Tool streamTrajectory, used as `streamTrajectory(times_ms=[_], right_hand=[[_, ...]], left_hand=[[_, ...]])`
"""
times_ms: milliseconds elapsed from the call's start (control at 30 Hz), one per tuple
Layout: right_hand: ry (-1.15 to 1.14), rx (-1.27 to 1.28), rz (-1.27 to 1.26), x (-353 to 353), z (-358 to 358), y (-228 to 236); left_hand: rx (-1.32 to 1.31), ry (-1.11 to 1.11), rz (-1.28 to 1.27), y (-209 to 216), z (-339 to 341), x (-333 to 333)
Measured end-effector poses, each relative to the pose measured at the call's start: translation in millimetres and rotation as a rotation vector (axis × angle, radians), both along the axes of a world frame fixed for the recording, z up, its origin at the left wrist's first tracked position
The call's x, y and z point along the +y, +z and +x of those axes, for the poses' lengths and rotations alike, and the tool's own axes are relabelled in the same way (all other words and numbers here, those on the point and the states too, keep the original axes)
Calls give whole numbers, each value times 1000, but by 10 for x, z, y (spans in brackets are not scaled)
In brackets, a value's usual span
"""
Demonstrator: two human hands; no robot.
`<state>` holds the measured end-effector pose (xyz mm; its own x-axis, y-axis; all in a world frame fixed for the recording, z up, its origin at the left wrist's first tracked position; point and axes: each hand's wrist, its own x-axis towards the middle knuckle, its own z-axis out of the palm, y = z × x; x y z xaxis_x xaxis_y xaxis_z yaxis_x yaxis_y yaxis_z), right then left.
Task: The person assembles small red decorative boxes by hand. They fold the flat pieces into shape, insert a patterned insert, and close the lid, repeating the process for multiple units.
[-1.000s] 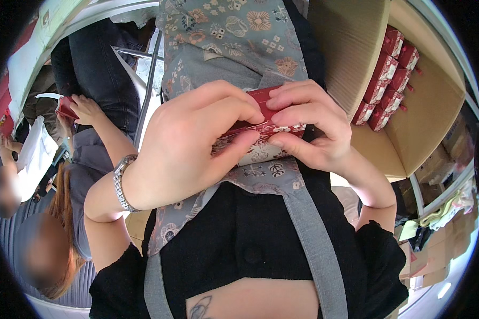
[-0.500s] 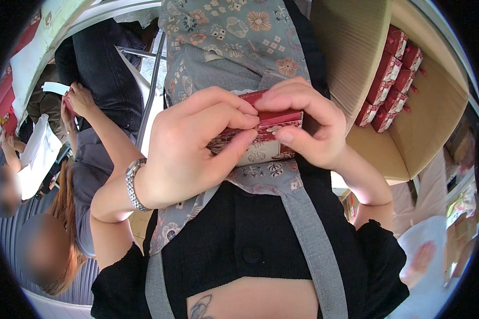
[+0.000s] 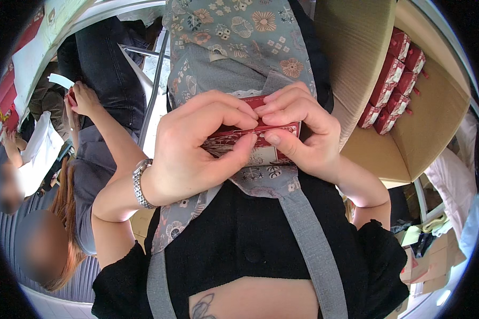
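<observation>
A small red printed box [image 3: 267, 155] with a cream panel on its front is held between my two hands, in front of my apron. My left hand [image 3: 199, 141] pinches the near upper edge, thumb and fingertips pressed together close to the box's middle. From the other side my right hand [image 3: 311, 125] grips it, with the thumb on the front edge and the fingers over the red top. The fingertips of both hands almost meet along the edge. My fingers hide much of the top and the left end.
A large open cardboard box [image 3: 436, 111] stands at my right, with several similar red boxes [image 3: 386, 80] stacked inside. At my left sits a person whose hands [image 3: 85, 98] hold a small red thing with a white strip. Another person is farther left. Cartons [image 3: 436, 260] lie at lower right.
My right thumb and fingers have moved in toward my left fingertips along the box's edge. The box's front tilts slightly differently. At lower right, a person in pale blue has mostly left the view.
</observation>
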<state>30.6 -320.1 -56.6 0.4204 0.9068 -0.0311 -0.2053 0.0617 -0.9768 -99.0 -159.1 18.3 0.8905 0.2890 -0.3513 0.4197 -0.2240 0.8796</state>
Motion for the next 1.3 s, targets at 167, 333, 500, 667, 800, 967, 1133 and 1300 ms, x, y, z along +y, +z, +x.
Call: streamTrajectory(times_ms=[167,333,500,667,800,967,1133,1300], right_hand=[[-27,-10,2,20,-59,5],[-23,-6,-4,6,-61,4],[-31,-21,13,-32,-74,-23],[-67,-36,16,-10,-103,6],[-37,-71,6,-43,-88,-41],[-22,-45,29,-65,-52,-85],[-69,17,25,-68,-90,-102],[-92,65,-25,-94,-155,-159]], left_hand=[[-26,42,4,-26,-41,-35],[-53,3,-5,-26,-33,-18],[-56,8,-2,-30,-18,-39],[-69,-19,70,-45,2,-19],[-82,-6,77,-93,13,-46],[-119,-35,-14,-184,25,1],[-187,-102,-42,-269,19,68],[-164,20,-172,-398,-27,-39]])
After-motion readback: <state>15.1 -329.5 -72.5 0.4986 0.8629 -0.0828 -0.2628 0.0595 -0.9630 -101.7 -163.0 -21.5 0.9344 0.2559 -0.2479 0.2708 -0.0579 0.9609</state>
